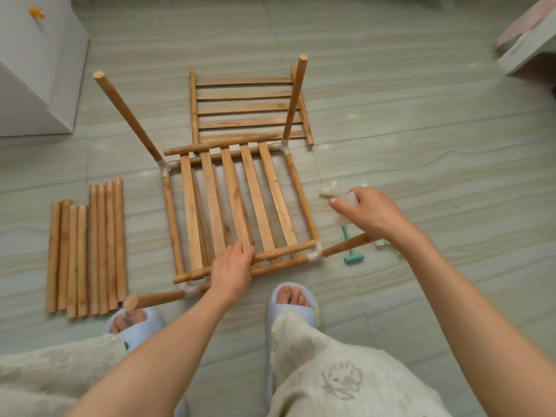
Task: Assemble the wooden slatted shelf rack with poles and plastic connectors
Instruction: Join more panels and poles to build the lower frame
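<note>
On the tiled floor, my left hand (231,270) grips the near rail of the slatted shelf frame (237,203), whose corner poles splay outward; my right hand (368,213) pinches a translucent plastic connector (352,200) just right of it. Spare poles (87,251) lie in a row at left, a second slatted panel (246,106) beyond, a teal tool (352,251) near my right wrist
</note>
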`<state>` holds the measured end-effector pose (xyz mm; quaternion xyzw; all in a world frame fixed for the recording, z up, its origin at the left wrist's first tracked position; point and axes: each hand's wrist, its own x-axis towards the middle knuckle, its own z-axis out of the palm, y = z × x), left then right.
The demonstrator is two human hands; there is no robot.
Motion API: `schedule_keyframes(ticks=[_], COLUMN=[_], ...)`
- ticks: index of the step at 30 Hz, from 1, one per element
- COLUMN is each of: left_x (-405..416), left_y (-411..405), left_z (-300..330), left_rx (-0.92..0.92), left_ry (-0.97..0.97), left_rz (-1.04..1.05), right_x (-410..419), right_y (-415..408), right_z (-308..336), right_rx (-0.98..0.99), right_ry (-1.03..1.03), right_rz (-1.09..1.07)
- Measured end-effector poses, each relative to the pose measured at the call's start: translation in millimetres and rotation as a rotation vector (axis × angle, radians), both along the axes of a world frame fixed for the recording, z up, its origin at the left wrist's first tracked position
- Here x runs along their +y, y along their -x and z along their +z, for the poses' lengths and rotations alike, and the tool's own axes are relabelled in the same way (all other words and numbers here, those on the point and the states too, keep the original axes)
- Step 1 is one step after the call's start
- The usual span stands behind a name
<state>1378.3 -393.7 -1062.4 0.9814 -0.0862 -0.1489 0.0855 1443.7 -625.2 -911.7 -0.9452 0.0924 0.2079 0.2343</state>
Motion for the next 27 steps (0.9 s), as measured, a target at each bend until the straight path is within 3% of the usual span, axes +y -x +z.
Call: schedule_keyframes(ticks=[1, 6, 8, 14, 18, 22, 27], left_x=[0.3, 11.1, 14.6, -21.0, -63.3, -92.9, -103.3], left_y=[-0.1, 12.1, 20.5, 13.9, 0.8, -2.2, -2.4], left_z=[-1.6, -17.2, -18.7, 29.4, 87.2, 110.9, 115.8], left_rx=[0.030, 0.253, 0.263, 0.087, 0.072, 0.151, 0.154], left_ry=[-0.025, -0.069, -0.035, 0.457, 0.678, 0.732, 0.796], left_rz=[0.001, -0.010, -0.034, -0.074, -0.199, -0.300, -0.266], right_x=[-4.9, -5.7, 1.9, 10.4, -6.0, -20.2, -27.3], right_y=[3.8, 32.3, 39.2, 56.3, 71.0, 90.9, 102.1], right_z=[2.2, -6.7, -12.1, -6.3, 3.9, 13.0, 14.8], right_rx=[-0.003, -0.068, -0.114, -0.097, -0.238, -0.276, -0.271], right_ry=[0.004, -0.380, -0.470, -0.997, -0.983, -0.969, -1.111], right_rz=[-0.018, -0.352, -0.443, -0.788, -0.905, -0.915, -0.972])
